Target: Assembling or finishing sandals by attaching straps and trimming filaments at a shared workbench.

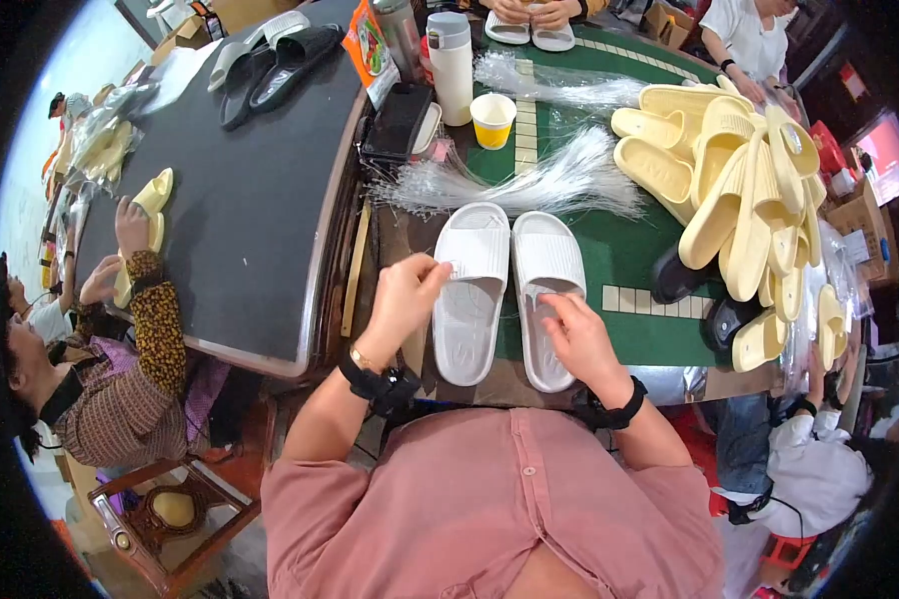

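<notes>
A pair of light grey slide sandals lies side by side in front of me, toes pointing away: the left sandal (469,329) and the right sandal (547,344). My left hand (407,299) is closed in a pinch at the left sandal's ribbed strap; what sits between the fingertips is too small to make out. Over the right sandal's footbed, just below its strap, my right hand (577,339) has its thumb and forefinger apart. Beyond the toes spreads a bundle of thin clear plastic strands (529,188).
Pale yellow slides (729,190) are heaped at the right. Behind the strands stand a paper cup (492,122) and a white tumbler (451,75). A dark table (230,210) adjoins at left, where a person (120,389) handles yellow slides. Other people work at the far side and right.
</notes>
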### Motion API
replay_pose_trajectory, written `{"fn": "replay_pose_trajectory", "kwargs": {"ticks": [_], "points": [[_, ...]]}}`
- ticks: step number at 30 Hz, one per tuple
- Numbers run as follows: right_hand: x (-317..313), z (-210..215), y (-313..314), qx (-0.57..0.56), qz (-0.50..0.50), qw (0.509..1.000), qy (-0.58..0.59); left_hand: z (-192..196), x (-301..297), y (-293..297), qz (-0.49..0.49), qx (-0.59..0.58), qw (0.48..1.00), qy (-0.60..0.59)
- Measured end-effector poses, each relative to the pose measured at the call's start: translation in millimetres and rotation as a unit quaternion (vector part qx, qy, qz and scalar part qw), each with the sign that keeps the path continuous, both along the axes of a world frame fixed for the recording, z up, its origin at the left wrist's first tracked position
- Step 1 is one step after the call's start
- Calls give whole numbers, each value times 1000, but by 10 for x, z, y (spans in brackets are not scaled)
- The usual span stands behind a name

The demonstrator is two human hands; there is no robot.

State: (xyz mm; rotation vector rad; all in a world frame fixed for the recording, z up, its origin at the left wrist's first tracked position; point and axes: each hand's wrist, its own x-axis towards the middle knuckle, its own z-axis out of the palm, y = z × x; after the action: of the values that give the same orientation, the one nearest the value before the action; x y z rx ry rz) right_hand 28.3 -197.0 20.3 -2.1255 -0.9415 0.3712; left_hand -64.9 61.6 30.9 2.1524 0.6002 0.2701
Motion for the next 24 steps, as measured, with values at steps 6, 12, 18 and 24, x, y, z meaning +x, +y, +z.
{"fn": "replay_pose_trajectory", "kwargs": {"ticks": [6,12,18,24], "points": [[5,-169,144,-26,7,989,-144,-102,452,294,4,62,998,-10],[-10,-159,290,-70,-15,985,-154,-205,825,369,-4,134,986,97],[7,-229,298,-66,-11,983,-170,-266,913,275,-6,231,972,-34],[33,-151,317,-60,-5,990,-131,-61,993,105,-73,193,975,-81]]}}
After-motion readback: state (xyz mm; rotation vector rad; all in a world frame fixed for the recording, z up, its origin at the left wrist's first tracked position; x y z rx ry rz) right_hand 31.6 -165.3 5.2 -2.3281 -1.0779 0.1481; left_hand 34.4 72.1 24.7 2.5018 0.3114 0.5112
